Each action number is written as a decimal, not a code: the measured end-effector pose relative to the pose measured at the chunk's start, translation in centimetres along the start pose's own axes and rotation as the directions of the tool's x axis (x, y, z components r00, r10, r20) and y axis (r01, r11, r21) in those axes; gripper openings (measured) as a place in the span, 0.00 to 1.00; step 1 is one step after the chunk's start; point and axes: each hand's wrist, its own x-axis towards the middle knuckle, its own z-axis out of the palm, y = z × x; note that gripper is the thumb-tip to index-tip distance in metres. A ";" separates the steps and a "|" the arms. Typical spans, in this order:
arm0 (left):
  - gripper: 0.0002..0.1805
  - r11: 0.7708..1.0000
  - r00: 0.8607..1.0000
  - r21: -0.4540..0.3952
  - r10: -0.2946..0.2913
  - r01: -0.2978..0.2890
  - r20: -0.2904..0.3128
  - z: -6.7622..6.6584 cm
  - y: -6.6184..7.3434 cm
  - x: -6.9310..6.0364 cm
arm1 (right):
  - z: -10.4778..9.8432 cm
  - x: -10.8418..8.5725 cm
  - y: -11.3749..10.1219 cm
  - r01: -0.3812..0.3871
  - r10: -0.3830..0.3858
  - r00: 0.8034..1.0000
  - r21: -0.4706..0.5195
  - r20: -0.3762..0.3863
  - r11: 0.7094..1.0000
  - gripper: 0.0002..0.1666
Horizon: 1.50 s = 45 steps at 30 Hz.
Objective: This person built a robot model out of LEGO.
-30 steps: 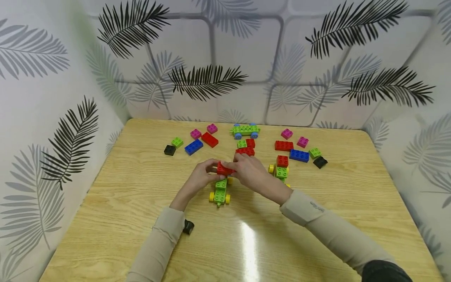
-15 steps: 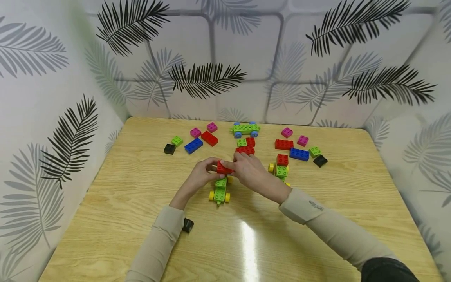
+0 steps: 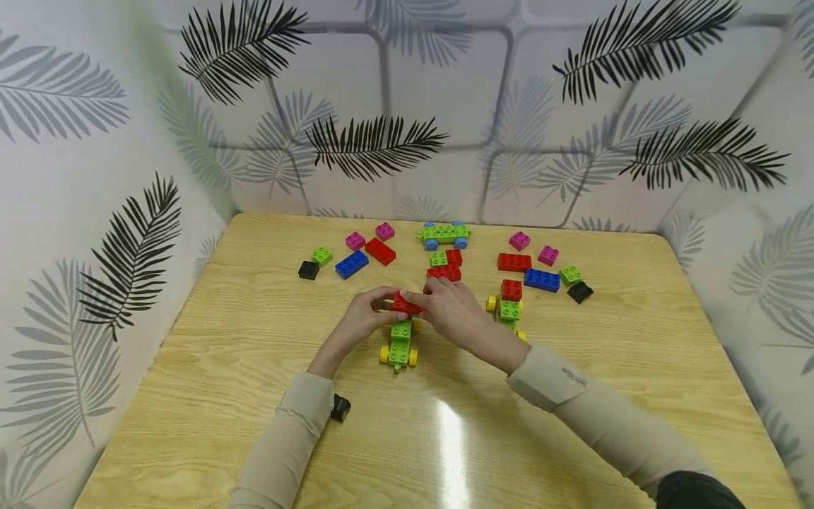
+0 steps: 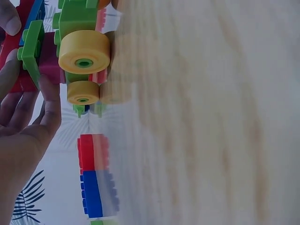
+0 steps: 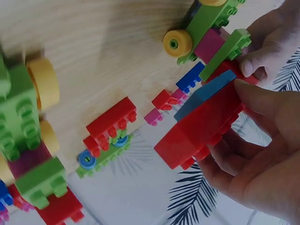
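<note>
In the middle of the table, my left hand (image 3: 364, 319) grips the far end of a toy-brick car (image 3: 400, 346). This car has a green base, a yellow wheel (image 4: 84, 52), a purple brick (image 4: 50, 58) and a green plate (image 4: 32, 51) stacked on it. My right hand (image 3: 454, 314) pinches a long red brick (image 5: 199, 124), tilted, with a flat blue piece (image 5: 206, 95) along its underside. The red brick's far end meets the car's top beside my left fingertips; whether it is pressed on is hidden. Both hands nearly touch.
A second green car (image 3: 510, 311) with a red brick on top stands right of my right hand. Behind are a blue-wheeled base (image 3: 444, 235) and red bricks (image 3: 444, 273). Loose bricks lie at both sides, including blue ones (image 3: 352, 264). A black piece (image 3: 340, 408) lies by my left sleeve.
</note>
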 end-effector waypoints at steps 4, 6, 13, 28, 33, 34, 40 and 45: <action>0.23 1.000 1.000 0.010 -0.010 0.010 -0.012 0.2 -0.1 0.0 | -0.1 -1.3 0.7 -0.033 0.040 0.996 0.088 -0.076 0.996 0.26; 0.24 1.000 1.000 0.015 -0.015 0.015 -0.022 0.3 0.0 0.0 | -0.2 -2.1 1.8 -0.023 0.049 0.982 0.142 -0.182 0.990 0.24; 0.27 0.999 0.997 0.028 -0.036 0.038 -0.069 0.5 0.2 0.1 | -0.2 -5.8 8.5 -0.185 0.276 0.930 0.339 -0.244 0.922 0.24; 0.25 0.999 0.993 -0.009 -0.035 0.034 -0.112 0.9 -0.1 0.5 | 2.8 -8.7 9.8 -0.212 0.313 0.941 0.503 -0.125 0.838 0.22; 0.24 0.999 0.993 -0.019 -0.028 0.026 -0.115 1.0 -0.2 0.7 | 2.9 -8.1 9.1 -0.197 0.290 0.951 0.516 -0.106 0.834 0.23; 0.24 0.999 0.993 -0.020 -0.027 0.025 -0.117 1.0 -0.1 0.7 | 2.9 -8.1 9.0 -0.199 0.290 0.952 0.519 -0.099 0.831 0.23; 0.24 0.999 0.993 -0.044 -0.035 0.031 -0.114 1.2 -0.3 0.8 | 3.0 -7.8 8.4 -0.225 0.303 0.951 0.537 -0.060 0.813 0.31; 0.25 0.997 0.995 -0.075 -0.031 0.024 -0.098 1.4 -0.2 1.0 | 3.1 -7.4 8.1 -0.215 0.305 0.949 0.548 -0.078 0.808 0.36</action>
